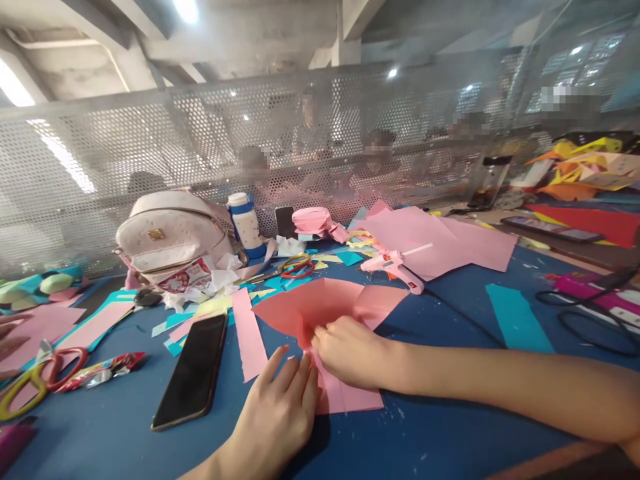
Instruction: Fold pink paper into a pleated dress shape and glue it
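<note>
A folded pink paper sheet [355,400] lies on the blue table in front of me, its upper part standing up in a darker, coral-pink flap [320,300]. My right hand [345,350] is closed on the middle of this sheet, its fingertips curled in at the fold and partly hidden. At the sheet's left edge rests my left hand [280,400], fingers stretched out and slightly apart, the tips touching the paper. Left of the sheet is a narrow pink paper strip [249,337]. Behind the flap lies a pink-and-white hot glue gun [393,263] with a glue stick in it.
A black phone [193,373] lies left of my left hand. Scissors [296,266] sit among paper scraps, near a white backpack [173,233] and a bottle [246,223]. Pink sheets [440,240] are piled behind. Another person's hand [10,340] shows at far left.
</note>
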Demonstrator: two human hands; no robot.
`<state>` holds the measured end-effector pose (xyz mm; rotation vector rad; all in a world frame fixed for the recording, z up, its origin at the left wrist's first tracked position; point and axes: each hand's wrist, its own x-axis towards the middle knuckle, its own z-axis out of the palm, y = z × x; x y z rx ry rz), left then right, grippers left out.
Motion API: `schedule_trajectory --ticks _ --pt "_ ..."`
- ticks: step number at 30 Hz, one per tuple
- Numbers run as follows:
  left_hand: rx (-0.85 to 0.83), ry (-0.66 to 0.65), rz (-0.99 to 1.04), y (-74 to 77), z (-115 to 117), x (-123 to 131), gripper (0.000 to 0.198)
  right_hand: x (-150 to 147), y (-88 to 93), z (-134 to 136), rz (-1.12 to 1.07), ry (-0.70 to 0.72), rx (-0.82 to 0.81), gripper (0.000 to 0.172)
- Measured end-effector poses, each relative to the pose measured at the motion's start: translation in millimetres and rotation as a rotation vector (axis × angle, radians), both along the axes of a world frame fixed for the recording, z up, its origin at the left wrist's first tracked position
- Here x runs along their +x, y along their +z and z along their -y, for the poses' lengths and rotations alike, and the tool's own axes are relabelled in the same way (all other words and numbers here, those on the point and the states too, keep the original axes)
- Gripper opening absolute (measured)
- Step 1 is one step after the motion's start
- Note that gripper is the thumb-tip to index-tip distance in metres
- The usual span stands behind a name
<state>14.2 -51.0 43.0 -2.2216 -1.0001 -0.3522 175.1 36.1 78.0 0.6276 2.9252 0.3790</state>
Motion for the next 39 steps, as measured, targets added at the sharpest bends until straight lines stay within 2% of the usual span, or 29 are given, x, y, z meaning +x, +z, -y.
schedule_trajectory --ticks 9,13,17,27,35,37,39 --pt "-0.098 0.013 0.027 9.7 -5 1 0.026 4 5.6 1 0.082 0.03 -0.04 0.012" --pt "-0.12 0.015 0.033 9.6 -4 1 0.026 8 12.9 7 0.12 0.05 -0.045 0.017" --pt "-0.134 0.016 0.035 7.5 -3 0 0.025 11 15.3 12 0.153 0.035 -0.048 0.014" --pt "-0.11 -0.002 0.034 8.1 -5 1 0.025 -3 -3.6 -11 -0.026 -0.033 -0.055 0.014" --pt "-0.091 0.003 0.1 18.3 -14 -18 0.018 1 -12.7 -7 -0.05 -0.03 -0.004 0.019" --pt "-0.112 0.041 0.106 17.4 -17 -20 0.021 1 -14.6 -6 -0.055 -0.032 0.014 0.021" --pt "-0.202 0.077 0.138 13.8 -20 -21 0.029 1 -15.3 -6 -0.054 -0.021 0.026 0.019"
